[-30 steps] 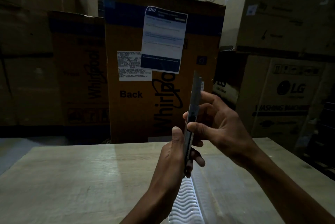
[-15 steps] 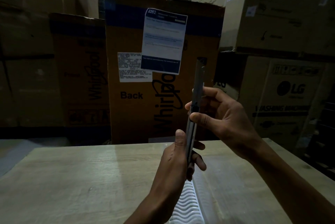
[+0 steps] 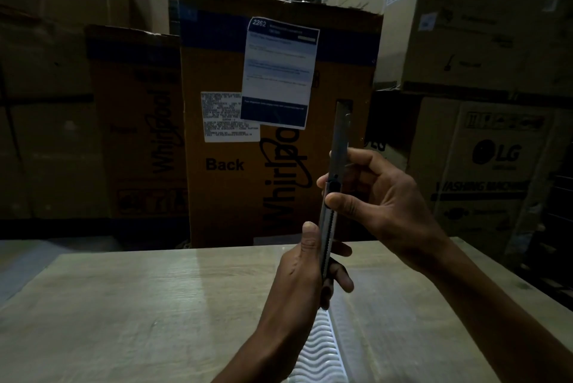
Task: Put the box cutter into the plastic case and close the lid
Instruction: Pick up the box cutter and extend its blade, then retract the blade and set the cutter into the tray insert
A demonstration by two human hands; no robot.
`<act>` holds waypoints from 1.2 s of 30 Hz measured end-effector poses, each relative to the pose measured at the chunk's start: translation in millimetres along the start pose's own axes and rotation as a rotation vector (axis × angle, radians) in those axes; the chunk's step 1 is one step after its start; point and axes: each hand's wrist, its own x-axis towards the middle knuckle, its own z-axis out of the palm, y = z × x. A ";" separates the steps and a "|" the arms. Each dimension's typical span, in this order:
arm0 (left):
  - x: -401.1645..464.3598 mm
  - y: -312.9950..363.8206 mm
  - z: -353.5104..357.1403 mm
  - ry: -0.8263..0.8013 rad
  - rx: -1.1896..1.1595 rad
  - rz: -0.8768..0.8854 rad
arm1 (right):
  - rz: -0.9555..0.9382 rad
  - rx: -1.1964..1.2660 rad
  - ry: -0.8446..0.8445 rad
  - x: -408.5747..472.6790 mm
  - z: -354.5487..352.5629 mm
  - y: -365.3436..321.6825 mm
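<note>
Box cutter, slim grey metal body with a long blade extended (image 3: 334, 187), stands near upright in the air above the pale wooden table (image 3: 130, 305), tip tilted slightly right. Left hand (image 3: 305, 274) wraps the lower handle: thumb up along the cutter's left edge, fingers curled round on the right side, closed on it. Right hand (image 3: 369, 196) pinches the middle of the body, thumb pressing the near face just below the dark slider, index and other fingers behind it. Both hands closed on the cutter. Blade end sticks up well clear of the right fingers, in front of the tall brown Whirlpool cardboard carton (image 3: 279, 134) with a white and blue paper label (image 3: 279, 72). White plastic case with a wavy ribbed inside (image 3: 322, 348) lies on the table below the left wrist, partly hidden by it; lid state cannot tell.

Versus half a second ago: cutter and both hands sit about the same, grip unchanged. Versus a second ago: blade reaches higher above the right hand.
</note>
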 end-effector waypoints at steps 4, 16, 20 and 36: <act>-0.2 -1.1 -0.1 0.000 0.002 -0.003 | -0.005 -0.002 -0.003 -0.9 -0.9 -0.8; 0.5 4.1 -0.2 -0.010 -0.023 0.021 | 0.019 -0.002 -0.036 -6.8 3.0 1.4; 5.8 7.9 -0.9 -0.004 -0.077 0.037 | 0.021 -0.020 -0.049 -10.1 5.4 5.0; 28.3 17.9 -9.1 0.097 -0.152 0.017 | -0.089 -0.476 0.262 -52.3 22.6 31.5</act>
